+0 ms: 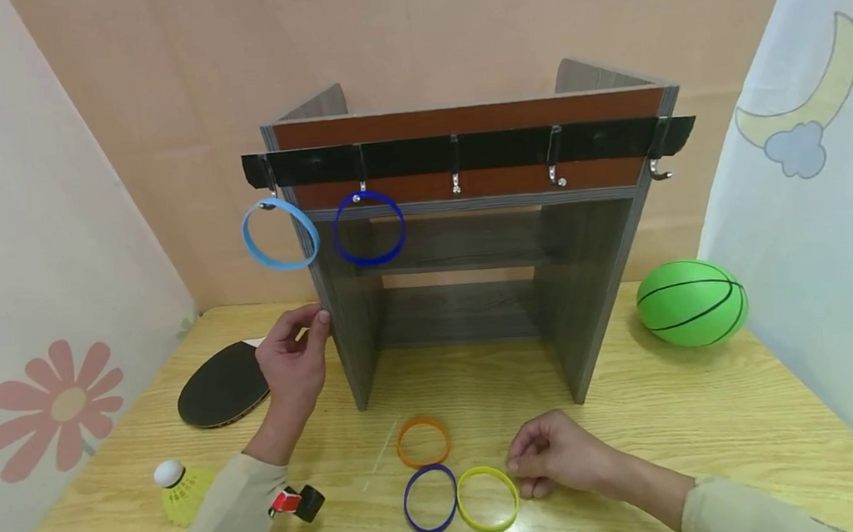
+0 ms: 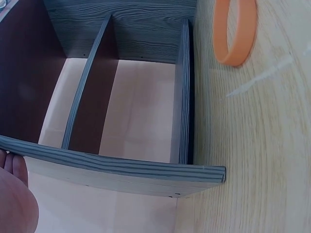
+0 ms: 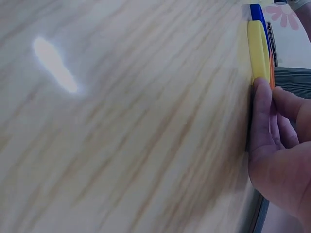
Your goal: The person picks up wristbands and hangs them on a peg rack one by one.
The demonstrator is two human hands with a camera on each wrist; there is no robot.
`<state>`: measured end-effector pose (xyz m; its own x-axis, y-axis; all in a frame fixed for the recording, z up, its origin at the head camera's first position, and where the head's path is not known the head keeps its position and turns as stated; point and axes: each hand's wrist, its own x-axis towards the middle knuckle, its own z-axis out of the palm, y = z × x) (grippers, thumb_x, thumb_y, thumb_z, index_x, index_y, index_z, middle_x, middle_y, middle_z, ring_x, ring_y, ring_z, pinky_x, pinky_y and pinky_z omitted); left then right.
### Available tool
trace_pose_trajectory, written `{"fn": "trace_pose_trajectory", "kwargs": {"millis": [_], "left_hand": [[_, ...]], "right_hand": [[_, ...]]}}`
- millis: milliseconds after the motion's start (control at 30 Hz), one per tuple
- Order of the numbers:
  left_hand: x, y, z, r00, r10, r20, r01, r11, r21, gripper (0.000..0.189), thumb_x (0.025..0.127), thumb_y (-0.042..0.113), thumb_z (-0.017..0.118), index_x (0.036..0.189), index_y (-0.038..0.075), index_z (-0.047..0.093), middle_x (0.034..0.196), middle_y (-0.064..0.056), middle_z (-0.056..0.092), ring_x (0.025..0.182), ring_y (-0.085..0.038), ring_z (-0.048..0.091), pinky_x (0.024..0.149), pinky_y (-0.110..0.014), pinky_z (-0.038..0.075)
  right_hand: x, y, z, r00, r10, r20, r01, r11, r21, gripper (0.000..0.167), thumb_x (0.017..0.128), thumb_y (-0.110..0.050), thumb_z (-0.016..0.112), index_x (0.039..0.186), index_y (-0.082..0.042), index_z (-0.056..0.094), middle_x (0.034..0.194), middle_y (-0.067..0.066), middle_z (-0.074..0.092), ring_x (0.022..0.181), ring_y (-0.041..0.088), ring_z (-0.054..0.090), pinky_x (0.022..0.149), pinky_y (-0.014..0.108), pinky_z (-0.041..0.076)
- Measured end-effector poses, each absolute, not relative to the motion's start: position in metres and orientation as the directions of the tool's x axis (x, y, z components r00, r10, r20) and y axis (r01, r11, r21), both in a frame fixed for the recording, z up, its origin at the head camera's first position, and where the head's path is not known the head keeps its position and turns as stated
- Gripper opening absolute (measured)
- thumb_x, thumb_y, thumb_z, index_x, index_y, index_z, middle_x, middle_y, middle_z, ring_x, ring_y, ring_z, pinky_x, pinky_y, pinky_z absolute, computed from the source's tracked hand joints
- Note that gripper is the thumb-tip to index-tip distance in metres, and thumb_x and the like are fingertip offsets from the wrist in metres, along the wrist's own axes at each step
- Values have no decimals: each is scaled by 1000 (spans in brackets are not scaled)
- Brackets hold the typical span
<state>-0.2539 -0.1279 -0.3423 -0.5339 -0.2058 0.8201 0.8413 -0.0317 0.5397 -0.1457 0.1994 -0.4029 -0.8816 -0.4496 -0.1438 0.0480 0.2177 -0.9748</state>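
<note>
My left hand [image 1: 294,356] grips the left side panel of a grey wooden shelf rack [image 2: 121,167], thumb on its front edge. Along the rack's top runs a black strip [image 1: 406,157] with several metal hooks. A light blue wristband [image 1: 302,217] hangs at the far-left hook, a dark blue wristband [image 1: 372,262] at the one beside it. On the table, my right hand [image 1: 562,456] is loosely bent, fingertips right at the edge of a yellow wristband [image 1: 490,528]. Next to that lie a navy wristband [image 1: 408,510] and an orange wristband [image 1: 421,421].
A black table tennis bat [image 1: 221,386] and a yellow shuttlecock [image 1: 185,494] lie on the left of the wooden table [image 1: 633,408]. A green ball [image 1: 688,304] sits at the right. Cloth-like walls stand behind and at both sides.
</note>
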Motion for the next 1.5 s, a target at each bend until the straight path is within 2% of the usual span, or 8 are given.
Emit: {"fn": "trace_pose_trajectory", "kwargs": {"millis": [333, 833, 1267, 1500], "left_hand": [[-254, -125, -343, -531, -205, 822, 845, -54, 532, 9, 86, -12, 61, 93, -17, 62, 78, -10, 63, 71, -12, 60, 67, -22, 54], [-256, -126, -344, -507, -218, 834, 858, -43, 511, 8, 86, -12, 61, 92, -17, 63, 76, -10, 62, 70, -12, 59, 64, -21, 53], [-258, -126, -343, -481, -229, 846, 873, -33, 487, 7, 84, -13, 62, 90, -17, 63, 76, -10, 63, 70, -11, 59, 62, -20, 53], [-258, -126, -344, -493, -225, 841, 864, -15, 503, 7, 85, -13, 61, 91, -16, 63, 77, -9, 63, 70, -11, 60, 65, -22, 54]], "right_hand": [[-146, 199, -406, -880, -433, -195, 103, 228, -968, 15, 83, -6, 72, 88, 6, 66, 70, 18, 64, 60, 21, 65, 56, 31, 56], [-148, 193, -410, -871, -471, -139, 17, 255, -967, 14, 78, -9, 78, 81, 3, 71, 68, 17, 65, 57, 18, 63, 51, 26, 53], [-149, 195, -409, -874, -462, -149, 18, 277, -961, 6, 78, -2, 73, 77, -2, 68, 66, 15, 64, 57, 19, 62, 52, 28, 53], [-148, 198, -407, -849, -500, -170, 42, 258, -965, 13, 81, -7, 69, 84, 4, 62, 71, 12, 62, 61, 21, 62, 55, 30, 54]]}}
